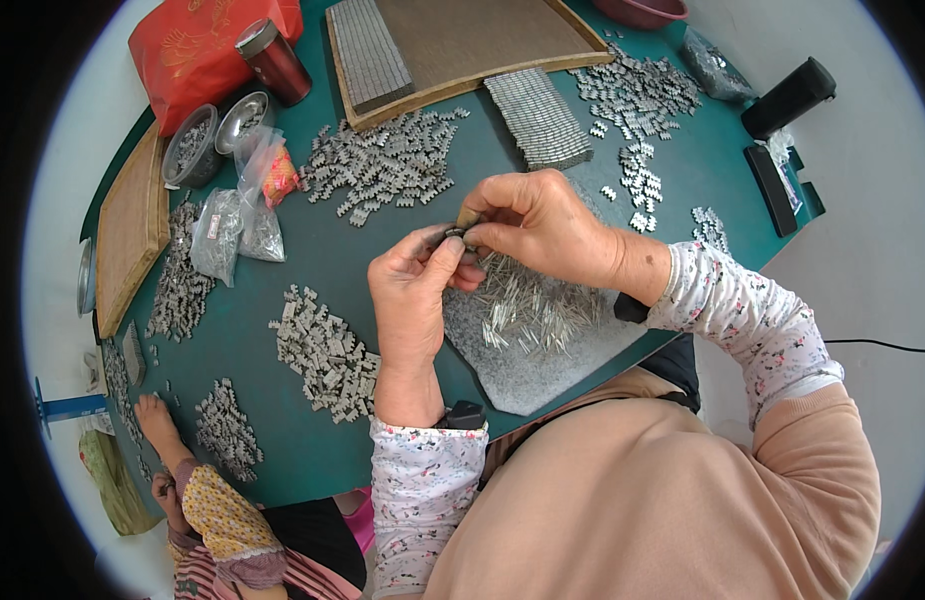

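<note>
Peach top [642, 490] sits nearest. I count the wearer's two hands, left hand [407, 275] and right hand [552, 225], fingertips pinched narrow on one dark part [454, 233], shape mostly hidden. Below the fingers, partly screened by the right hand: many thin, shiny pins [527, 312] on one speckled slab [527, 383]. Beyond: one wood-rimmed tray [482, 35], two ribbed blocks [537, 115]. Leftward: one red bag [182, 85], two clear pouches [217, 240].

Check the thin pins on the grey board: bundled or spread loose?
Spread loose: the thin pins lie criss-crossed at many angles on the grey board, near the right hand.
</note>
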`<state>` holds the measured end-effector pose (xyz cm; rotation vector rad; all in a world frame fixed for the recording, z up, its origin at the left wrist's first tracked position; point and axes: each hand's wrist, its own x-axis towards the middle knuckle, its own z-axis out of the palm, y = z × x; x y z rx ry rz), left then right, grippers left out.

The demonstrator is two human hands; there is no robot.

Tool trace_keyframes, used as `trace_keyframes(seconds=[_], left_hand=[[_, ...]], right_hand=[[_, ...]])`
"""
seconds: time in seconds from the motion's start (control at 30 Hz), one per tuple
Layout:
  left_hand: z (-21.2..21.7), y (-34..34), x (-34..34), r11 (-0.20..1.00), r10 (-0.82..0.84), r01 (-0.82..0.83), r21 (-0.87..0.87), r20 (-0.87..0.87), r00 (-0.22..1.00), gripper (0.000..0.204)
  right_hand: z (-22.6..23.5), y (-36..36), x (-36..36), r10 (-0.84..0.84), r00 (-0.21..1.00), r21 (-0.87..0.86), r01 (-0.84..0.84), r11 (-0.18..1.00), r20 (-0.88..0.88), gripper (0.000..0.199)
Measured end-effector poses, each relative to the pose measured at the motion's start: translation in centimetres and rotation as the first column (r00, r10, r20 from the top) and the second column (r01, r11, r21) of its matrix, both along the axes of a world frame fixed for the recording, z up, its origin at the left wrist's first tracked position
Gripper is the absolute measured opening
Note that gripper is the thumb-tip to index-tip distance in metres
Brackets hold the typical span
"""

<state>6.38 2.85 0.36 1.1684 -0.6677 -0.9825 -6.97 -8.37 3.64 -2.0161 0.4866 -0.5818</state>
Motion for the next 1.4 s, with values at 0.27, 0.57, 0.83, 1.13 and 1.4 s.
trace_keyframes(seconds=[0.27,0.57,0.83,1.13,1.4], left_hand=[[0.1,0.4,1.1,0.999,-0.023,0.023,0.039,-0.019,1.0,0.013],[-0.2,0.5,2.0,0.995,0.088,-0.084,0.06,-0.07,0.994,0.013],[-0.1,0.5,2.6,0.996,0.085,-0.08,0.037,-0.183,0.979,0.014],[0.2,0.4,2.6,0.997,0.077,-0.07,0.04,-0.201,0.977,0.016],[-0.1,0.9,3.6,0.984,0.178,-0.174,0.038,-0.154,0.972,0.017]], right_hand=[[0.1,-3.3,1.7,0.013,0.995,-0.347,-0.048,0.937,-0.103,0.014],[-3.1,-4.3,6.1,-0.233,0.891,-0.71,-0.129,0.692,-0.39,0.022],[-2.2,-4.7,5.7,-0.159,0.871,-0.557,-0.148,0.817,-0.465,0.025],[-3.0,-5.3,5.2,0.027,0.941,-0.562,-0.224,0.796,-0.338,0.019],[-3.0,-4.8,5.2,-0.011,0.948,-0.542,-0.171,0.823,-0.317,0.017]])
